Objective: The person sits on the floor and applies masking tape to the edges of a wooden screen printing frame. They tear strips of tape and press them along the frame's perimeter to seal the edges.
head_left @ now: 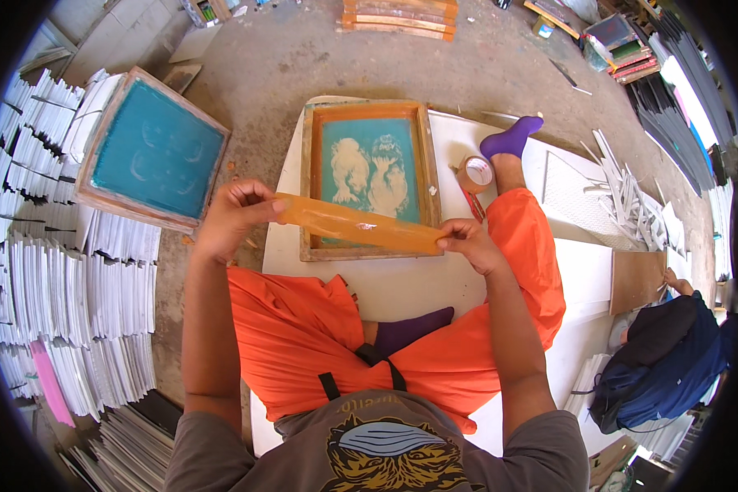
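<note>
A strip of brown packing tape (361,227) is stretched between my two hands. My left hand (239,215) pinches its left end, and my right hand (471,243) pinches the right end. Just beyond and partly behind the strip lies a wooden-framed printing screen (310,152) with teal mesh and two pale figure shapes; brown tape lines its inner edges. To the right of the screen, near my foot, rests a roll of brown tape (474,174). Beside the roll is a red-handled tool (473,205), possibly scissors, partly hidden.
A second teal screen (162,152) leans against tall stacks of white sheets (57,279) on the left. The white board (451,283) lies under me. Paper offcuts (631,193) and a dark bag or jacket (664,361) are at right. Wooden frames (399,18) are stacked at the back.
</note>
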The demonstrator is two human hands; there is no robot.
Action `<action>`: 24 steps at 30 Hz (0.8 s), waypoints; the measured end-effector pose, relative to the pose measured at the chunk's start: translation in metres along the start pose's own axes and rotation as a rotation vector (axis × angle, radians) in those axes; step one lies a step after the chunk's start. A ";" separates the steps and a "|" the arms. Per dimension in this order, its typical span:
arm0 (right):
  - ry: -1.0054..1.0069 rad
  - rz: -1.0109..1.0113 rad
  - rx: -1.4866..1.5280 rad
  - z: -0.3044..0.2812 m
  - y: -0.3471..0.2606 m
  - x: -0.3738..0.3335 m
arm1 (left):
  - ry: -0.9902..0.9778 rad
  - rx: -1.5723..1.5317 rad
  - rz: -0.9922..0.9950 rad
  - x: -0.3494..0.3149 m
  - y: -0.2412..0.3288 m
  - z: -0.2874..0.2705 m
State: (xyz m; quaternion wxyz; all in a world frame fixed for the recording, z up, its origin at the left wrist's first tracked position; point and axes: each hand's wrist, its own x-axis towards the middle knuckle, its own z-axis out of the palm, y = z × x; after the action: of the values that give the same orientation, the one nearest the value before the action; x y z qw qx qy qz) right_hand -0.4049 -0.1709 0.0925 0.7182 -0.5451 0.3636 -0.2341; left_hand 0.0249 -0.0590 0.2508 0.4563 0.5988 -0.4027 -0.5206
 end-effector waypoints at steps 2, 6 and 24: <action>0.092 -0.032 0.011 -0.009 0.002 0.002 | 0.027 0.128 -0.065 0.002 -0.016 -0.001; 0.225 0.041 0.070 -0.009 -0.007 0.008 | 0.094 0.049 -0.114 0.009 -0.055 0.004; 0.522 0.107 -0.129 0.008 0.039 0.051 | 0.337 -0.256 -0.392 0.053 -0.194 0.009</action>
State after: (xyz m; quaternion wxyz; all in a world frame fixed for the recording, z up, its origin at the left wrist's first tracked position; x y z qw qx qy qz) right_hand -0.3687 -0.1917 0.0426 0.5754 -0.4911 0.5787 -0.3047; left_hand 0.0240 -0.0605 0.0494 0.4792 0.6810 -0.1288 -0.5385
